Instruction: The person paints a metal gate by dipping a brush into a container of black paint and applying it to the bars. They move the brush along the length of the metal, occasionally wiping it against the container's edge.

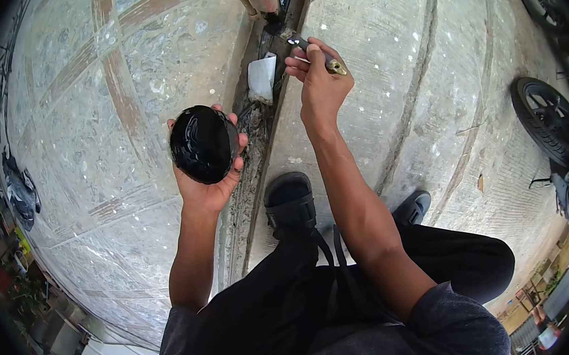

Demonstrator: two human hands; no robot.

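Glossy round black bowl (204, 144), cupped in your curled left hand (210, 189); slim brush (295, 39) pinched tight in your right hand (320, 88).

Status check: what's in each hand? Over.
Left hand cupping glossy black tub. Right hand gripping brush, tip at dark floor channel. White scrap beside it.

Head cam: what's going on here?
A crouching person's left hand cups a round container of glossy black liquid. The right hand grips a brush, its dark tip at the dark channel running through the concrete floor. A white scrap lies at the channel's edge, just left of the right hand.
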